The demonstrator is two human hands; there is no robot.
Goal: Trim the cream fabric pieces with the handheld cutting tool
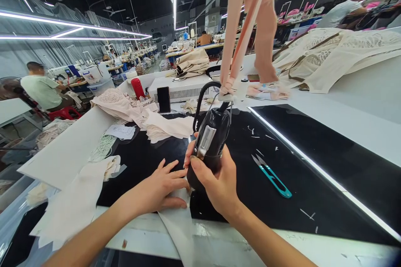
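My right hand [221, 181] is wrapped around a black corded hand tool [208, 142] with a metal plate on its body. The tool stands nearly upright over the black board, hung from above by peach fabric strips [233, 50]. Its lower end is partly hidden by my hand. My left hand [166, 185] lies with fingers spread on a pale fabric strip [180, 227], just left of the tool. That strip runs over the front table edge. Teal thread snips [272, 179] lie to the right of my right hand.
Pale cut fabric pieces [166, 125] and a paper label [121, 131] lie left. A phone [163, 100], a red bottle [137, 87] and a white vented box [180, 91] stand behind. Cream lace garments [344, 54] are heaped at right. Co-workers sit farther off.
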